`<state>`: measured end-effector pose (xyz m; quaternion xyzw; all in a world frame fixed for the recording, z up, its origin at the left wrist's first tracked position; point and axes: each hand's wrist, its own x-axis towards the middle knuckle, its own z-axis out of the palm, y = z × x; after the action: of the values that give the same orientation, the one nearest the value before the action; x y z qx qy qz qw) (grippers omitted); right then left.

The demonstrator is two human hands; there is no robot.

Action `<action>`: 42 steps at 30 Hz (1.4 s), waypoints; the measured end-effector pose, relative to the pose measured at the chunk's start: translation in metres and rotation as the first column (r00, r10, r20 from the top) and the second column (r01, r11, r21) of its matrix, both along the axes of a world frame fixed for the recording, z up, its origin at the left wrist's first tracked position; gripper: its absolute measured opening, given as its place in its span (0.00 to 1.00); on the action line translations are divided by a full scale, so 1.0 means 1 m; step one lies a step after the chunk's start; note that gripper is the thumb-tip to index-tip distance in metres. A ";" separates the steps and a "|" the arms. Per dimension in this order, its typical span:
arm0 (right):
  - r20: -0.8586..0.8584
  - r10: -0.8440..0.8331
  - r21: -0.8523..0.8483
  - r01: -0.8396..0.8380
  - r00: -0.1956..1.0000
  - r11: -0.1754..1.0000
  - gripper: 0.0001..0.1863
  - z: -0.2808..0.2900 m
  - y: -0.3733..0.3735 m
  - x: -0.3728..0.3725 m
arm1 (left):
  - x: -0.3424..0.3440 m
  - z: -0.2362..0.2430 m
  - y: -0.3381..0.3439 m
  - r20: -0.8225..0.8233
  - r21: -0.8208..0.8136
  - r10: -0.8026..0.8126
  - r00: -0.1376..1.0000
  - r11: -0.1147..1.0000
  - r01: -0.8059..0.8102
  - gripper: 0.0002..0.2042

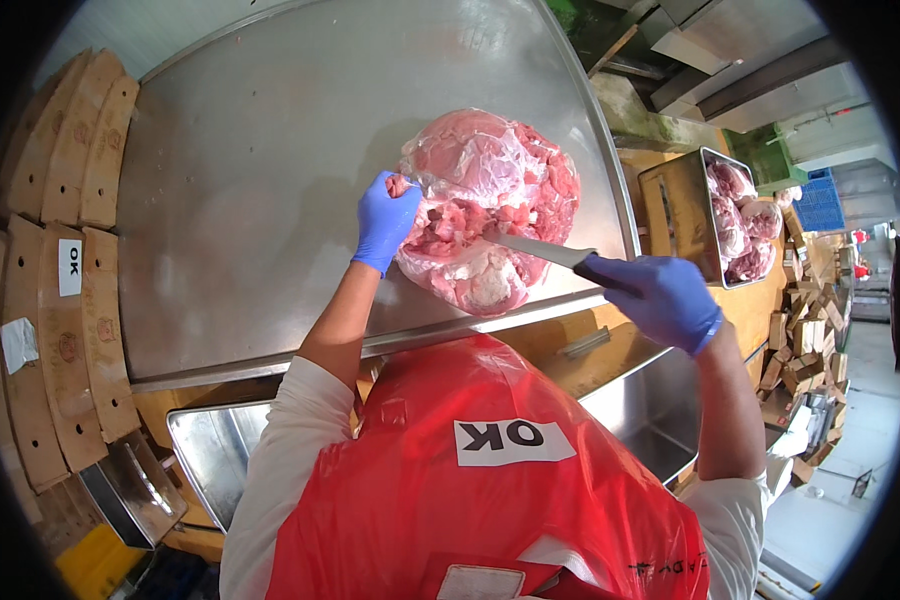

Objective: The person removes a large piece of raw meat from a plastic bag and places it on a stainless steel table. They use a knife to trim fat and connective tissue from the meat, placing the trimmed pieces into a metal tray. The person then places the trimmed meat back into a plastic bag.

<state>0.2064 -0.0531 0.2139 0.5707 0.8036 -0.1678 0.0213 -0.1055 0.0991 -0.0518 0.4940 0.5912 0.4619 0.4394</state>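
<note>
A large piece of raw meat, pink with white fat and membrane, lies on the metal table toward its front right. At its left edge my left hand, in a blue glove, is closed on a bit of the meat. My right hand, gloved alike, grips the dark handle of a knife. The blade points left over the meat, and its tip meets the red, cut middle; how deep it goes is hidden.
The metal table has a raised rim. On the right stands a metal bin with several pieces of meat. Metal tubs sit below the front edge. Cardboard boxes are stacked at left; more cartons lie far right.
</note>
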 end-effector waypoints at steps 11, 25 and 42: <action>0.121 0.080 0.055 -0.087 0.989 0.995 0.16 0.023 0.021 -0.054 | 0.002 -0.019 -0.021 0.156 0.058 -0.043 0.987 0.998 0.034 0.08; 0.350 0.235 0.040 -0.265 0.907 0.963 0.12 0.096 0.040 -0.101 | -0.003 -0.016 -0.033 0.198 0.076 -0.078 0.977 0.995 0.064 0.09; 0.452 0.259 -0.084 -0.248 0.854 0.965 0.11 0.073 0.043 -0.096 | -0.007 -0.020 -0.035 0.065 0.066 -0.117 0.991 0.991 0.112 0.10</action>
<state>0.1109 -0.0102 0.2866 0.4830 0.8418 -0.0329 0.2388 -0.1121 0.0636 -0.0723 0.5243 0.5318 0.4708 0.4697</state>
